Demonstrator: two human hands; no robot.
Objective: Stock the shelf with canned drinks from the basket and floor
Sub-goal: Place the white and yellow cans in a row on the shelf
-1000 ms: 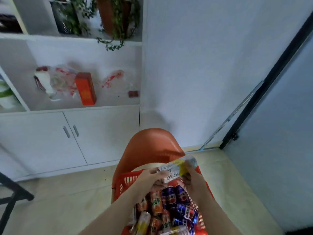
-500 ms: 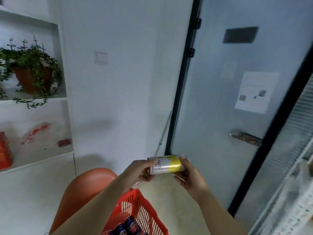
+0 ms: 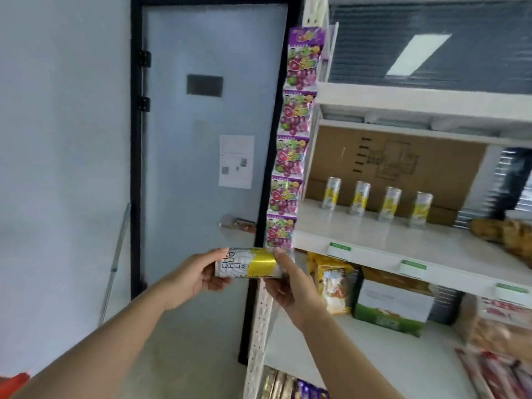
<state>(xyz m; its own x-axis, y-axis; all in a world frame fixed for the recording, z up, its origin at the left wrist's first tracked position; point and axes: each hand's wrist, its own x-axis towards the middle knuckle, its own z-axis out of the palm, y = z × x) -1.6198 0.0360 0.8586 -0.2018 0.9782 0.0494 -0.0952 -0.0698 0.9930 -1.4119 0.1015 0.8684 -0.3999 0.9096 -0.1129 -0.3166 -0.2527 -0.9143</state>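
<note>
A white and yellow can lies sideways in front of me, gripped at both ends. My left hand grips its left end and my right hand its right end. To the right stands a white shelf at chest height, with several matching white and yellow cans upright in a row against a cardboard backing. The held can is left of the shelf's front corner and a little below that board. A sliver of the red basket shows at the bottom left corner.
A strip of purple snack bags hangs down the shelf's left post. The lower shelf holds yellow packets and a green and white box. Bread lies at the shelf's right. A grey door stands straight ahead.
I have turned from the basket on the orange chair to the right, past the door, toward the shelf. The can came up from the basket and stays in both hands.
</note>
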